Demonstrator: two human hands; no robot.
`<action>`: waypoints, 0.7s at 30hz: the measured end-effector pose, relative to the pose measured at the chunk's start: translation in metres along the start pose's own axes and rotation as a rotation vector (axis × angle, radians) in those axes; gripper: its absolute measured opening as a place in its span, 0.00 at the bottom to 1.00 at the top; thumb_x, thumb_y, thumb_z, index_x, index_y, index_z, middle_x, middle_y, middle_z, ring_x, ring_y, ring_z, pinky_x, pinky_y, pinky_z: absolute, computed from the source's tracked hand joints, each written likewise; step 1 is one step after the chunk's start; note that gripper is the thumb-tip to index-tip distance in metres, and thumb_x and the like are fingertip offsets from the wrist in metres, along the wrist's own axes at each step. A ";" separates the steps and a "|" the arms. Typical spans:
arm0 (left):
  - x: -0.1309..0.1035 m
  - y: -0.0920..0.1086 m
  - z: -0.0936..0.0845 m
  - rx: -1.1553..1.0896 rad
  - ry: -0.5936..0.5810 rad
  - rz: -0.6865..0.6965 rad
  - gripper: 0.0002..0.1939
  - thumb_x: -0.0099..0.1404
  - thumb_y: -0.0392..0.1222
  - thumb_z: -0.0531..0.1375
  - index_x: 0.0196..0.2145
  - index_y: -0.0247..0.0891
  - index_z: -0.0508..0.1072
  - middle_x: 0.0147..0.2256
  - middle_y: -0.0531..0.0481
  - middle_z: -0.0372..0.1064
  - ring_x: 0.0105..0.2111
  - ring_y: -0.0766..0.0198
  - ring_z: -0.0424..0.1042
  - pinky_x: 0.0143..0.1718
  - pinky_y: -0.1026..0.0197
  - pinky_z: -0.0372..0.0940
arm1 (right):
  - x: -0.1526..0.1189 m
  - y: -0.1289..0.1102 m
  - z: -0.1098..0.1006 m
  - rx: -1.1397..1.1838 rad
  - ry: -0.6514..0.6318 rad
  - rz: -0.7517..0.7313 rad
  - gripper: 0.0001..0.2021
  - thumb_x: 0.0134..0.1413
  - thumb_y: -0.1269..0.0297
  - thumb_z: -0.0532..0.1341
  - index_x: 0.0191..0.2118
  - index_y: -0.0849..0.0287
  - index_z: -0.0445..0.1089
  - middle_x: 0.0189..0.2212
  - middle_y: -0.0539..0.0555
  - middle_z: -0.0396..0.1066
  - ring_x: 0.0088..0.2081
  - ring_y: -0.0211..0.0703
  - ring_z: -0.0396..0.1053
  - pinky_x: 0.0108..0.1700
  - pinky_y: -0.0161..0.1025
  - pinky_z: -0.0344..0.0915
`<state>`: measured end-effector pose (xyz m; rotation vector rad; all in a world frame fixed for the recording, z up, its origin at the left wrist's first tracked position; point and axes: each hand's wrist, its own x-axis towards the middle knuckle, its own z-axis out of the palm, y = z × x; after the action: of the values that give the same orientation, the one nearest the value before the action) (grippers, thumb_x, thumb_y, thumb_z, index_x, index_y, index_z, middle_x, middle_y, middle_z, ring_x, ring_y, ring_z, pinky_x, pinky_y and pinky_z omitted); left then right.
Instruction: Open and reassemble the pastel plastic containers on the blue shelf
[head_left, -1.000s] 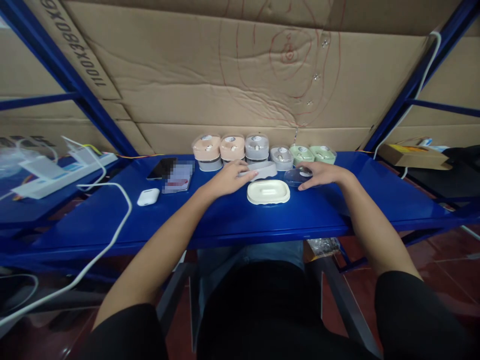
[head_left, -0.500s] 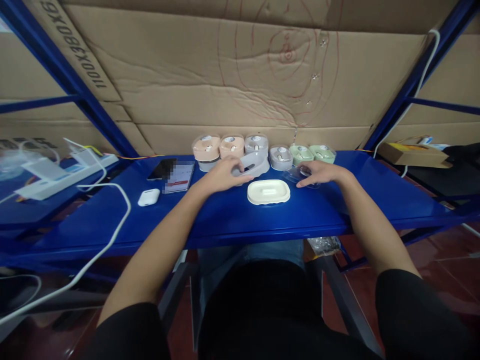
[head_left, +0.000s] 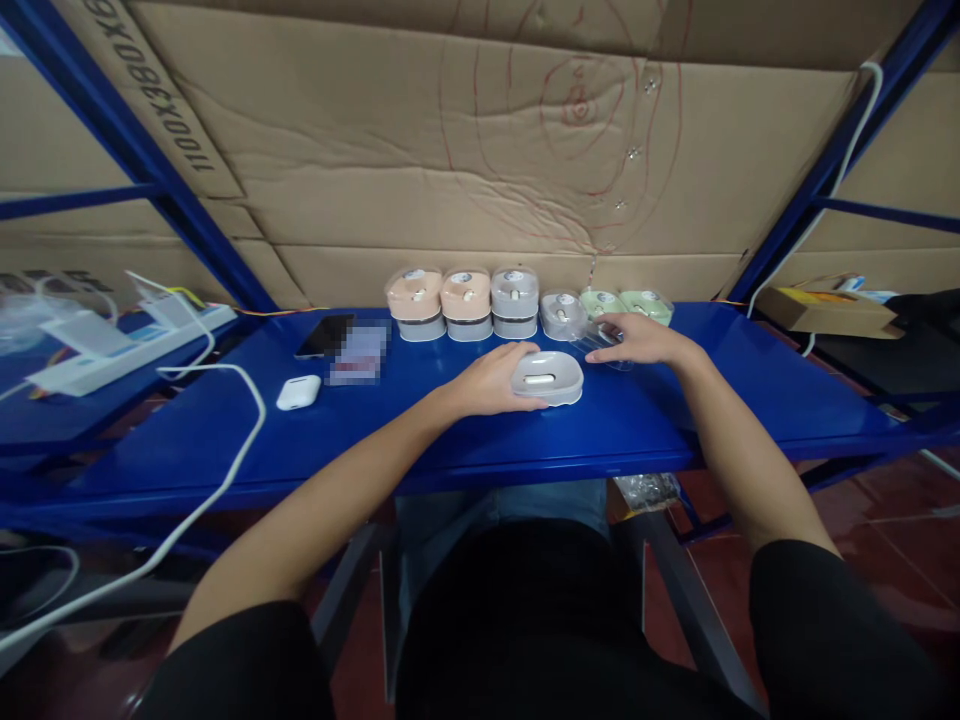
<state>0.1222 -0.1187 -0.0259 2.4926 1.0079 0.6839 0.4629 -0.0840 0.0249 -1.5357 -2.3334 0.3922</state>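
Observation:
My left hand point(head_left: 496, 384) grips the left end of a grey oval dish point(head_left: 568, 383) with a slot in its middle. That dish sits where the cream oval base was, which is now hidden, apparently beneath it. Further right, my right hand point(head_left: 637, 338) has its fingers closed on a clear plastic lid point(head_left: 589, 344), tilted just in front of the small boxes. Behind the hands stand stacked boxes with clear lids: a peach one point(head_left: 415, 290), another peach one point(head_left: 466, 292) and a grey one point(head_left: 515, 288).
Single boxes stand to the right of the stacks, one grey point(head_left: 559, 310) and two green point(head_left: 651, 304). On the left lie a white earbud case point(head_left: 298, 392), a dark phone point(head_left: 324, 336) and a lit phone point(head_left: 357, 358). A white cable point(head_left: 244, 450) crosses the blue table point(head_left: 420, 450).
My left hand has brought the grey dish right and nearer, over the cream base. My right hand has stayed almost in place with the clear lid, which has shifted slightly.

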 end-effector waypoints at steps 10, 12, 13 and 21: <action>0.007 -0.034 0.020 -0.377 0.075 0.024 0.88 0.40 0.58 0.90 0.86 0.46 0.44 0.73 0.24 0.67 0.75 0.21 0.66 0.76 0.18 0.58 | -0.002 -0.056 0.039 0.099 -0.004 -0.531 0.48 0.53 0.37 0.80 0.76 0.50 0.75 0.65 0.63 0.78 0.65 0.69 0.76 0.70 0.67 0.71; 0.008 -0.036 0.025 -0.407 0.107 0.011 0.91 0.38 0.57 0.90 0.86 0.47 0.41 0.73 0.24 0.66 0.76 0.21 0.66 0.76 0.17 0.57 | -0.002 -0.060 0.048 0.101 -0.035 -0.528 0.49 0.53 0.38 0.80 0.77 0.49 0.73 0.63 0.63 0.78 0.63 0.68 0.76 0.69 0.66 0.72; 0.008 -0.035 0.027 -0.410 0.117 0.004 0.92 0.38 0.57 0.90 0.86 0.47 0.41 0.73 0.24 0.66 0.75 0.21 0.66 0.76 0.17 0.57 | -0.002 -0.061 0.051 0.100 -0.041 -0.525 0.49 0.54 0.38 0.80 0.78 0.49 0.72 0.62 0.63 0.78 0.62 0.68 0.76 0.69 0.66 0.72; 0.009 -0.030 0.022 -0.342 0.093 -0.019 0.82 0.44 0.58 0.88 0.85 0.43 0.48 0.67 0.26 0.73 0.69 0.21 0.74 0.72 0.17 0.63 | -0.003 -0.057 0.053 0.070 -0.078 -0.437 0.52 0.57 0.32 0.77 0.81 0.47 0.67 0.53 0.62 0.79 0.53 0.66 0.78 0.61 0.66 0.77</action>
<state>0.1239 -0.0948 -0.0564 2.1693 0.8620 0.8915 0.3952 -0.1118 -0.0009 -0.9535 -2.5930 0.4204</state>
